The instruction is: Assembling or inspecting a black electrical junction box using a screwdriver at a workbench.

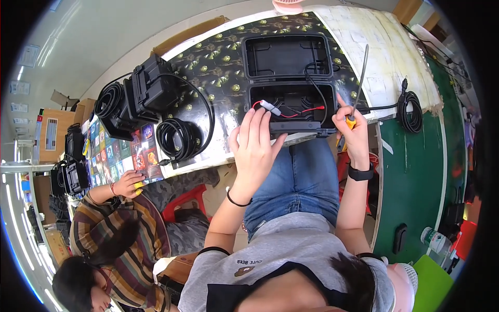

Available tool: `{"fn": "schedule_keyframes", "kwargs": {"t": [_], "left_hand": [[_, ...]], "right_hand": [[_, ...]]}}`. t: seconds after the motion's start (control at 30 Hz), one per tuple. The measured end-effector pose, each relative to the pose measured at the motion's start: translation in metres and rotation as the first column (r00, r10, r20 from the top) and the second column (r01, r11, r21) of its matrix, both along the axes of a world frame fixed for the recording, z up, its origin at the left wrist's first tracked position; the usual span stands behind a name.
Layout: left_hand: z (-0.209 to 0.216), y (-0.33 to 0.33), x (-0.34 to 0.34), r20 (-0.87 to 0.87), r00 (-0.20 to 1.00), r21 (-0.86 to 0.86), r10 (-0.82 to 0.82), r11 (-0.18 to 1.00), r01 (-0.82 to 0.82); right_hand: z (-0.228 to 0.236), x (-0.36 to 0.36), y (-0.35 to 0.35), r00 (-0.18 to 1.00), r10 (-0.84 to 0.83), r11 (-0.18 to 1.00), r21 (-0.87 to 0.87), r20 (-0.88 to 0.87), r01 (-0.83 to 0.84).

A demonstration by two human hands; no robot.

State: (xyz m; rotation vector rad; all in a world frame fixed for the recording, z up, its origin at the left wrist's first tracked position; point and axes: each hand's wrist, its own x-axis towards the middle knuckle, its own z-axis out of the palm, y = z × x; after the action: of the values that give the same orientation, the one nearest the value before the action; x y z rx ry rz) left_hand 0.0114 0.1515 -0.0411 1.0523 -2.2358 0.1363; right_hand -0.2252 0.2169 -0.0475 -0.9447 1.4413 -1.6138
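An open black plastic case (289,78) lies on the patterned tabletop, lid flipped back, with red and black wires and a white connector (272,107) inside its lower half. My left hand (253,139) rests flat on the case's near rim, fingers spread, just below the connector. My right hand (351,129) grips a screwdriver (358,78) by its yellow handle, its long shaft pointing up beside the case's right edge.
A coiled black cable (411,112) lies right of the case. Black boxes with coiled cables (156,112) sit at the left. A person in a striped shirt (117,234) sits at lower left. A green bench (416,177) and a bottle (435,240) stand at the right.
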Motion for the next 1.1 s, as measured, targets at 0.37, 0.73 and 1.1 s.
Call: {"fn": "schedule_keyframes", "kwargs": {"t": [0.37, 0.73, 1.1], "left_hand": [[0.001, -0.012, 0.007, 0.121, 0.966, 0.102, -0.229, 0.971, 0.217], [-0.012, 0.035, 0.027, 0.093, 0.886, 0.090, -0.454, 0.890, 0.446], [0.001, 0.017, 0.032, 0.116, 0.976, -0.060, -0.186, 0.979, 0.194]], "right_hand": [[0.023, -0.016, 0.001, 0.971, 0.133, 0.987, 0.117, -0.197, -0.111], [0.042, -0.036, -0.060, 0.842, 0.007, 0.992, -0.101, -0.539, -0.073], [0.065, -0.018, -0.064, 0.778, -0.068, 0.968, -0.230, -0.624, -0.100]]}}
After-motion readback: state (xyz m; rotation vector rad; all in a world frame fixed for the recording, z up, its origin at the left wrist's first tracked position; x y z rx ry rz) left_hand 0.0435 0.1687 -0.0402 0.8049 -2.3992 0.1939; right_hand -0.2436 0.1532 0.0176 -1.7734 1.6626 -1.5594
